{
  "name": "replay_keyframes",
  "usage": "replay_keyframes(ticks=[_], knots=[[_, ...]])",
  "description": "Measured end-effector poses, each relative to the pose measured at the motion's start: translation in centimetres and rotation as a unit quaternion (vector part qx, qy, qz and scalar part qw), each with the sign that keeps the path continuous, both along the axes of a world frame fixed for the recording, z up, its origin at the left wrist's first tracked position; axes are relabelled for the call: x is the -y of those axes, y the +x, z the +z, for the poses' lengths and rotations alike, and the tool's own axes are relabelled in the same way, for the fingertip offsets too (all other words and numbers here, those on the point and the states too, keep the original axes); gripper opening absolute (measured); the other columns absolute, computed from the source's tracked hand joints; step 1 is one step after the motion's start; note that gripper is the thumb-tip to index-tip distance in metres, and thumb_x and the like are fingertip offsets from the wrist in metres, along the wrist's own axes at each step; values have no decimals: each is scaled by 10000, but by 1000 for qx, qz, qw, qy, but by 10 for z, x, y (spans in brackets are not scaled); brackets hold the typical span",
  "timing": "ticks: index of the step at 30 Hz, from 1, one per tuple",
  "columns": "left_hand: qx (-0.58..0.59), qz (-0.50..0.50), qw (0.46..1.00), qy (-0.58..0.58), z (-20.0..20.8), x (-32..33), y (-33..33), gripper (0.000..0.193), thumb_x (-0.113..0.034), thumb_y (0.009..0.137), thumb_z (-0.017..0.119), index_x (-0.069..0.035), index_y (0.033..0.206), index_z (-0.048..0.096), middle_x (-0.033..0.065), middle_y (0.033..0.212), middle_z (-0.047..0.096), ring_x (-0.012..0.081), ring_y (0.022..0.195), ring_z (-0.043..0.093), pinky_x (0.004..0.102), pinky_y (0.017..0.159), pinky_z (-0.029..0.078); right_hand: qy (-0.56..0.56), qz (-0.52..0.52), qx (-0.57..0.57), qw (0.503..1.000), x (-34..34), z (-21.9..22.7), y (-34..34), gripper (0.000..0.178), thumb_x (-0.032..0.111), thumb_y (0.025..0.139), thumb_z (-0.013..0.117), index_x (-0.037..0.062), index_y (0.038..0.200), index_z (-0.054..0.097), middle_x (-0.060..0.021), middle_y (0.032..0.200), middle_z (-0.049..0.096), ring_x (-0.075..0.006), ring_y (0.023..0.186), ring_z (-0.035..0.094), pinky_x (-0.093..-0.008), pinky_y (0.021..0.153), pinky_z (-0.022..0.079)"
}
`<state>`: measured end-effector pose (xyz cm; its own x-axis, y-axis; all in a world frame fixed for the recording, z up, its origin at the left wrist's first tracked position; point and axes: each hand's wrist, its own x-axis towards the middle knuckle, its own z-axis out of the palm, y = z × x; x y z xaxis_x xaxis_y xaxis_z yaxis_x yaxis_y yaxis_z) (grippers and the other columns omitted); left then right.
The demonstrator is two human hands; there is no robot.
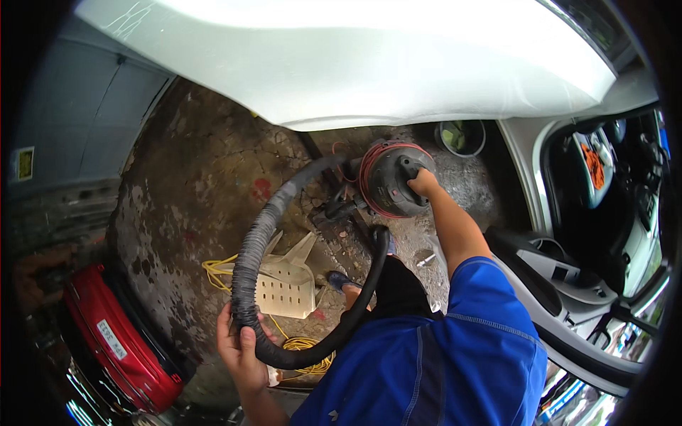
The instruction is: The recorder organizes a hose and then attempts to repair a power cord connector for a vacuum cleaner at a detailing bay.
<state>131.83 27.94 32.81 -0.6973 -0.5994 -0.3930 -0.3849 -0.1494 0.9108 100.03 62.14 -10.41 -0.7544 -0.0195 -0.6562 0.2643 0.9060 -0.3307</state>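
Observation:
My left hand [241, 351] is wrapped round a thick black-and-grey ribbed vacuum hose [249, 263], thumb on its near side. From there the hose loops past my legs on one side and curves up toward the vacuum cleaner on the other. The dark, round shop vacuum [392, 193] stands on the floor in front of my feet, a reddish cord [366, 174] wound round its top. Reaching forward, my right hand [424, 183] is closed on the black handle [408, 167] on the vacuum's lid. My palm hides part of that handle.
A white car panel [398, 71] overhangs the far side. On the right, a car door [568, 277] stands open. Beyond the vacuum is a bucket [462, 138]. A cream plastic chair [288, 284] and a coiled yellow cord [309, 355] lie left of my feet; a red car [121, 341] is farther left.

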Motion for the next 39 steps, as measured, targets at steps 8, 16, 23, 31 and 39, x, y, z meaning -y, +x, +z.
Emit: replay_keyframes(ticks=[8,16,23,31,39], knots=[[-7,-32,999,-1,-25,-20,-26,539,-194,1052,592,-18,1517,386,122,1121,640,152,834,632,330,715,586,-83,28,10,996,-105,52,35,519,307,863,743,26,1289,652,-202,1152,738,-371,1136,684,-445,1000,522],[16,-52,997,-47,-43,-29,-8,567,-124,1002,660,-3,1496,409,131,1100,652,152,832,638,319,767,578,-66,-237,-51,968,-152,36,118,426,282,868,729,3,1189,709,-187,1055,762,-345,1010,736,-415,903,568],[51,-113,992,-31,-50,-28,0,543,-136,1013,657,-12,1486,420,125,1083,648,140,803,629,299,698,584,-122,-277,-65,951,-126,47,221,373,249,890,728,-13,1154,704,-205,1049,754,-335,1012,732,-407,909,554],[23,-223,974,-35,-80,-17,1,513,-180,1043,619,-31,1491,417,137,1115,651,130,784,637,294,645,600,-137,-305,-125,934,-137,78,341,340,239,924,710,-10,1155,690,-183,1052,754,-310,987,731,-402,886,562],[-66,-247,967,6,-105,6,45,542,-143,1013,665,-17,1470,402,131,1063,657,150,778,648,321,673,602,-148,-271,-194,931,-138,130,422,272,192,937,708,-10,1119,706,-169,971,759,-257,847,739,-360,812,580]])
